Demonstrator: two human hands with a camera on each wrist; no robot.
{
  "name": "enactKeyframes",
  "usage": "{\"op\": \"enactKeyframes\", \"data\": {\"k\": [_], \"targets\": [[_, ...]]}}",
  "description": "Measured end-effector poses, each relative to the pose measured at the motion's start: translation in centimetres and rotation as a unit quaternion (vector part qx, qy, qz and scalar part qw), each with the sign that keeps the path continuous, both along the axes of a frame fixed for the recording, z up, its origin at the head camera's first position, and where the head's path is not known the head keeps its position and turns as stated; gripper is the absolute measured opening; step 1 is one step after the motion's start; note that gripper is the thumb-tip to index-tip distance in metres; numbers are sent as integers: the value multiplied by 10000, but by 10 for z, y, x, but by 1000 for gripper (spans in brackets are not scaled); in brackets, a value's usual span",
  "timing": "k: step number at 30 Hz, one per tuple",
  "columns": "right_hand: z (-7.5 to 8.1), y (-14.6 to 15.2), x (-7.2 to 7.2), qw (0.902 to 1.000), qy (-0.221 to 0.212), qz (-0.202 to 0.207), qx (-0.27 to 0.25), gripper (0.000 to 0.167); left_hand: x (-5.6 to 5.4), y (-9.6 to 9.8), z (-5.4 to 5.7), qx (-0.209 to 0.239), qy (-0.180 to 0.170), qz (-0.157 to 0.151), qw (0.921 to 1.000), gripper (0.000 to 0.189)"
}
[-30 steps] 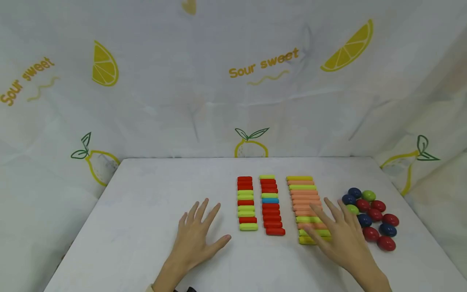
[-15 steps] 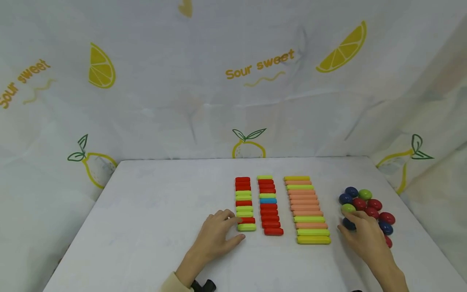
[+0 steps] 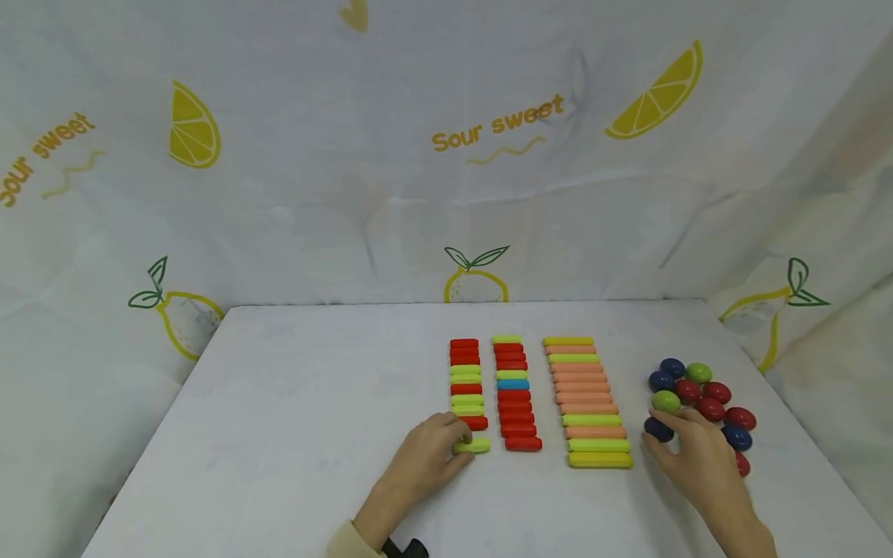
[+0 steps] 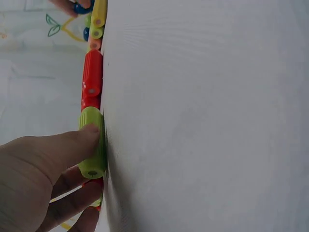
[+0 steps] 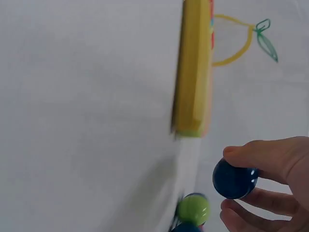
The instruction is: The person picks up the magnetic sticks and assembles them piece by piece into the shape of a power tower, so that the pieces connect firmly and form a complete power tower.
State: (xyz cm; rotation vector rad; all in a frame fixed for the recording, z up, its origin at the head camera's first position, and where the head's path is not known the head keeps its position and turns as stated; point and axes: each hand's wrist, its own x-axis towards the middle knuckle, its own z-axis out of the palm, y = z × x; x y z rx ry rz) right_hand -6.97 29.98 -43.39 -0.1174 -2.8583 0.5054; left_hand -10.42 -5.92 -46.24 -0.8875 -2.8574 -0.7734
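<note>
My left hand (image 3: 424, 453) pinches a lime-green stick (image 3: 477, 446) at the near end of the left column of red and green sticks (image 3: 466, 380). In the left wrist view its thumb lies along the ribbed green stick (image 4: 91, 164), which is close to the white surface. My right hand (image 3: 700, 451) holds a glossy dark blue ball (image 3: 659, 429) between thumb and fingers. The right wrist view has that blue ball (image 5: 235, 180) apart from the green ball (image 5: 194, 209). More red, blue and green balls (image 3: 711, 390) lie beyond the right hand, which partly hides them.
A middle column of mostly red sticks (image 3: 516, 407) includes one blue. Right of it lies a column of longer orange, green and yellow sticks (image 3: 584, 387). The white table (image 3: 300, 387) ends at a lemon-print cloth (image 3: 391, 217).
Both hands moved in from open poses. The left came right, took hold of the green stick and drew it slightly toward the near side. The right reached the balls and took a blue one.
</note>
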Motion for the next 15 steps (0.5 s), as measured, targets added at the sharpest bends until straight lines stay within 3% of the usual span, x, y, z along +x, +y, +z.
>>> {"op": "enactKeyframes", "data": {"k": [4,9,15], "targets": [[15,-29,9,9974,249,363,-563,42,3,1,3,39,-543,-69,9985,20],[25,-72,15,9859,-513,859,-1344,41,10,-5,3,-10,-702,-270,9972,21],[11,-111,15,9533,-1415,1711,-2048,35,19,-13,6,242,-903,-454,9946,16]]}}
